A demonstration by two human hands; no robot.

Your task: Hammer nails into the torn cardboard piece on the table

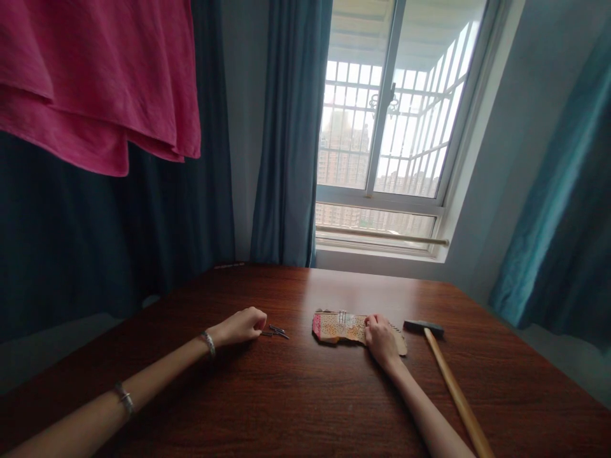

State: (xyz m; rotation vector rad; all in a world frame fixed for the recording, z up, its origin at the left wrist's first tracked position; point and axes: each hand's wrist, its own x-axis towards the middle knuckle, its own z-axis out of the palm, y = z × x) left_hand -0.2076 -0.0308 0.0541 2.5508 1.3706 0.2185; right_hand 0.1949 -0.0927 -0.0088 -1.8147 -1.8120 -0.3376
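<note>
My left hand (242, 326) rests on the dark wooden table (296, 394), fingers curled in, its fingertips at a small pile of nails (277, 331). Whether a nail is pinched in them I cannot make out. My right hand (380, 337) is closed and presses down on the right part of a flat piece of board (338, 327), tan with a pink left edge. Two or three nails (342, 317) stand upright in the board near its top edge. A hammer (446, 375) with a long wooden handle lies just right of my right hand, its dark head pointing left.
A window (386, 127) with a metal grille is beyond the table's far edge, teal curtains (291, 140) hanging on both sides. Pink cloth (95, 76) hangs at the upper left. Bracelets sit on my left wrist and forearm.
</note>
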